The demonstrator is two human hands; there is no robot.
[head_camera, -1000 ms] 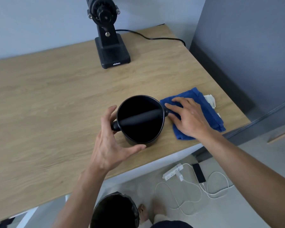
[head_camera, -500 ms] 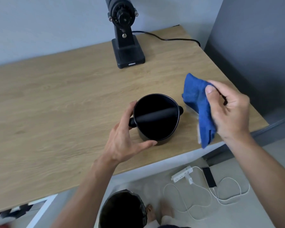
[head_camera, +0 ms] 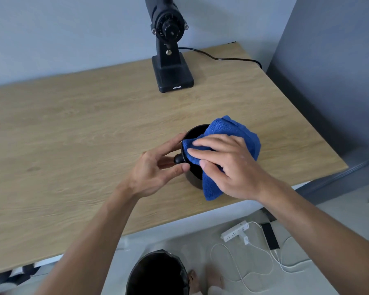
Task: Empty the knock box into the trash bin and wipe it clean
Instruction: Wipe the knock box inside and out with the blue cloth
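Observation:
The black round knock box (head_camera: 193, 133) stands upright on the wooden table (head_camera: 73, 135) near its front right edge. A blue cloth (head_camera: 232, 129) is draped over most of its opening and hangs down its front. My right hand (head_camera: 228, 165) lies flat on the cloth, pressing it onto the box's top. My left hand (head_camera: 156, 167) grips the left side of the box, fingers and thumb around the black knob of its bar. The box's inside is mostly hidden by the cloth. A black-lined trash bin (head_camera: 158, 275) stands on the floor below the table edge.
A black coffee grinder (head_camera: 170, 50) stands at the back of the table with its cable (head_camera: 222, 58) running right. A grey wall panel (head_camera: 328, 71) borders the table's right side. A white power strip (head_camera: 235, 231), a phone and cables lie on the floor.
My right hand lifted the blue cloth off the table, carried it left and laid it on top of the knock box. My left hand stayed on the box's left side.

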